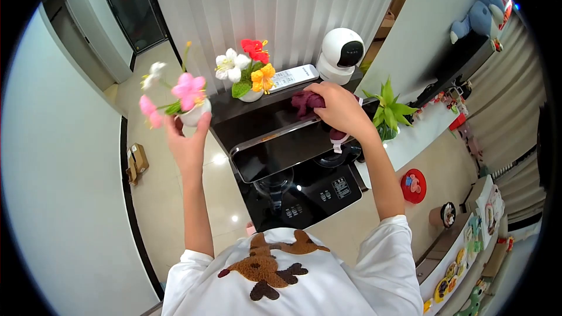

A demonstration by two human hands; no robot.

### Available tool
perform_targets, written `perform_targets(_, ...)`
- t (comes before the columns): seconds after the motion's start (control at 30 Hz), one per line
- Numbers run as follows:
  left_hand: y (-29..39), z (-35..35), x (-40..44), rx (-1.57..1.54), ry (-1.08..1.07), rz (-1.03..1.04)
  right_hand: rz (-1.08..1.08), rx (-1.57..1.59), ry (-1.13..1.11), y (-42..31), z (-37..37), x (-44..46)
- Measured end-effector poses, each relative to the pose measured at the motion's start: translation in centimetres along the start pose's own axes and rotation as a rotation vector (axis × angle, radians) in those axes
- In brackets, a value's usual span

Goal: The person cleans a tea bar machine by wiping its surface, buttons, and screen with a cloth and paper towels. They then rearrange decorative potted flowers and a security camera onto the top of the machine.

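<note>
My left hand (pixel 187 139) is closed around a small white pot (pixel 195 114) of pink and white flowers (pixel 188 91), held out at the left end of the dark shelf. In my right hand (pixel 339 109) is a bunched maroon cloth (pixel 308 102), pressed against the shelf (pixel 225 109); part of it hangs below my hand with a pale tag. Between my hands, another small pot (pixel 252 96) with red, white and orange flowers (pixel 255 61) stands on the shelf. Beside it lies a white remote control (pixel 295 76), with a white camera (pixel 339 55) to its right.
Below the shelf is a glossy black unit (pixel 293 205) with a control panel. A green plant (pixel 389 108) stands to the right, near my forearm. On the floor are a red tub (pixel 413 186) and, at left, cardboard boxes (pixel 137 161).
</note>
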State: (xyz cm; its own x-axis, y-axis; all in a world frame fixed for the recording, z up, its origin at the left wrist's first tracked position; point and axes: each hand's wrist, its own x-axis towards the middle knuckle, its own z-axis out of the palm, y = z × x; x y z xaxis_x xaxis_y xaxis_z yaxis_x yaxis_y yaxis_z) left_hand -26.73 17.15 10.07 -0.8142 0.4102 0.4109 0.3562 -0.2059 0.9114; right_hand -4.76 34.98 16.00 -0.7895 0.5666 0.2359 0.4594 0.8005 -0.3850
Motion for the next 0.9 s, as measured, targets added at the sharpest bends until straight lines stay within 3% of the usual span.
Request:
perform_targets(0.1,0.1,-3.6,-2.4,-0.116,-0.022,-0.008,0.014,0.028,-0.055,0.1,-0.2,0.3)
perform_targets(0.17,0.1,-5.7,-4.2,-0.088,-0.037,-0.043,-0.042,0.024,0.024,0.4,0.1,0.1)
perform_targets(0.23,0.4,-7.7,-6.1,-0.019,-0.48,0.057,-0.024,0.014,0.041,0.2,0.1,-0.1)
perform_targets(0.27,-0.1,-8.5,-7.5,-0.321,-0.574,-0.248,-0.011,0.024,0.033,0.1,0.0,-0.1)
perform_targets(0.3,-1.0,-9.1,-8.2,-0.313,-0.572,-0.274,-0.002,0.032,0.033,0.0,0.0,-0.1)
perform_targets(0.37,-3.8,-9.7,-9.1,-0.114,-1.138,0.084,-0.004,0.01,0.08,0.2,0.5,-0.2)
perform_targets(0.43,-6.8,-9.5,-13.9,-0.312,-0.991,-0.352,0.037,0.043,0.106,-0.3,0.6,-0.3)
perform_targets(0.5,-8.7,-9.3,-16.2,-0.177,-1.058,-0.604,0.017,0.042,0.108,0.1,0.8,-0.4)
perform_targets(0.57,-11.4,-8.8,-18.8,-0.164,-0.992,-0.507,-0.004,0.037,0.117,0.8,0.6,0.0)
perform_targets(0.63,-12.8,-7.7,-20.7,0.096,-0.872,-0.444,-0.011,0.205,-0.135,1.3,-0.7,0.5)
perform_targets(0.67,-13.2,-7.4,-20.7,0.051,-0.919,-0.52,0.046,0.342,-0.308,0.6,-2.3,0.4)
perform_targets(0.77,-11.6,-6.4,-20.0,-0.079,-0.904,-0.683,0.058,0.41,-0.32,0.5,-3.1,0.6)
perform_targets(0.8,-11.2,-6.0,-19.7,-0.164,-0.843,-0.773,0.121,0.304,-0.239,-0.1,-3.1,0.2)
perform_targets(0.83,-11.3,-5.9,-19.5,-0.166,-0.839,-0.761,0.032,0.189,-0.012,-0.6,-2.2,0.0)
perform_targets(0.9,-12.3,-6.3,-19.6,0.114,-0.906,-0.535,-0.167,-0.057,0.334,-1.9,-0.8,0.1)
